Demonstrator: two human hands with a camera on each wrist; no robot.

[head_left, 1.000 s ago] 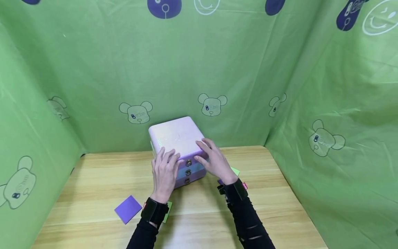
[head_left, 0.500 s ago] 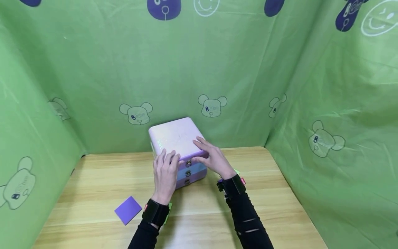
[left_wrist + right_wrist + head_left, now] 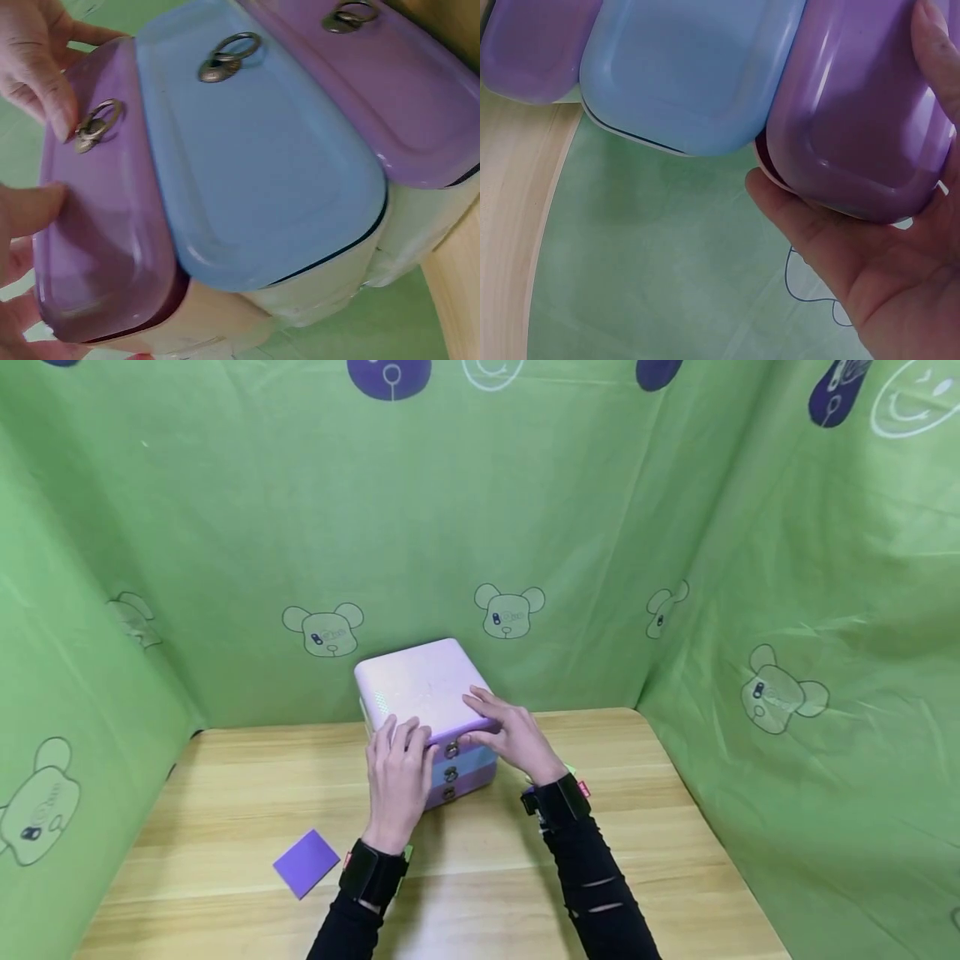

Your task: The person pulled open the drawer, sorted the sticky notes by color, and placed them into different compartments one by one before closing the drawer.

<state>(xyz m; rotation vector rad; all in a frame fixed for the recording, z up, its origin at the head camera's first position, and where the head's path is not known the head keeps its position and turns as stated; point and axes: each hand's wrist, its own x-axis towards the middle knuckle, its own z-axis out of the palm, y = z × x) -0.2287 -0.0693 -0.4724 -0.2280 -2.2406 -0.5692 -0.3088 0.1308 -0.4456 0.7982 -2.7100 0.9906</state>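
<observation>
A small three-tier drawer box [image 3: 423,685] stands at the back of the table, turned at an angle, its lid pinkish white. Its top drawer [image 3: 112,232] is purple, the middle drawer [image 3: 262,157] blue and the bottom drawer [image 3: 397,90] purple, each with a metal ring pull. My left hand [image 3: 396,785] grips the front left corner of the top tier, fingers over the lid, thumb on the drawer front. At the front right corner my right hand [image 3: 521,743] holds it likewise. A narrow dark gap shows behind the top drawer's front in both wrist views.
A purple paper square [image 3: 306,864] lies on the wooden table [image 3: 247,793] to the left. Bits of green paper [image 3: 407,853] show behind the left wrist, and more paper is mostly hidden behind the right wrist. Green printed cloth [image 3: 420,527] walls off the back and sides.
My right hand has slid slightly left, its thumb now closer to the ring pull on the top drawer front. My left hand and the box look nearly still.
</observation>
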